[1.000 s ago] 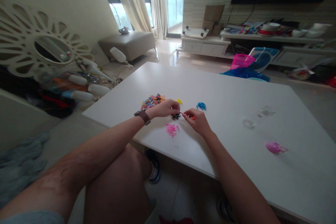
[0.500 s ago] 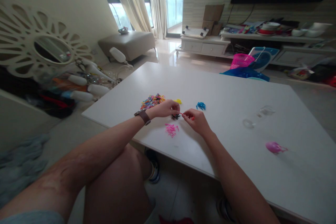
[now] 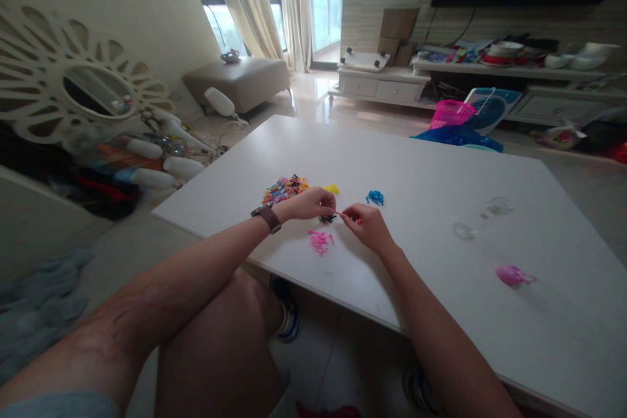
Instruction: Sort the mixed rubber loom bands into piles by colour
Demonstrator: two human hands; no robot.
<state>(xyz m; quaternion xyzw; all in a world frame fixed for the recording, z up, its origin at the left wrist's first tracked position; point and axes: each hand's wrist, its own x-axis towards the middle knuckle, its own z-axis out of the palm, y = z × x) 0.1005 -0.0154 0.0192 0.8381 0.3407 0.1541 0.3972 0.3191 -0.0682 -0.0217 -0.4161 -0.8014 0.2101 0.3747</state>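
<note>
My left hand (image 3: 321,202), with a brown-strapped watch (image 3: 268,217) on the wrist, pinches one end of a thin red band-like piece (image 3: 339,213). The other end is between the fingertips of my right hand (image 3: 367,225), and more red shows at that hand's fingers. Below my left fingers lies a small black pile (image 3: 327,219). Nearer to me is a pile of pink strips (image 3: 321,243). A mixed-colour heap (image 3: 284,187) lies behind my left wrist, partly covered by it. Yellow pieces (image 3: 332,189) and a blue pile (image 3: 375,197) lie farther back.
Everything lies on a white table (image 3: 435,202). To the right are a pink egg-shaped thing (image 3: 512,275) with a loop and clear plastic pieces (image 3: 463,230). Beyond the table stand a pink basket (image 3: 450,113) and a low cabinet (image 3: 382,86). White lamp parts (image 3: 183,167) lie left.
Both hands stay almost in place, still holding the red piece between them. My fingertips have shifted only slightly.
</note>
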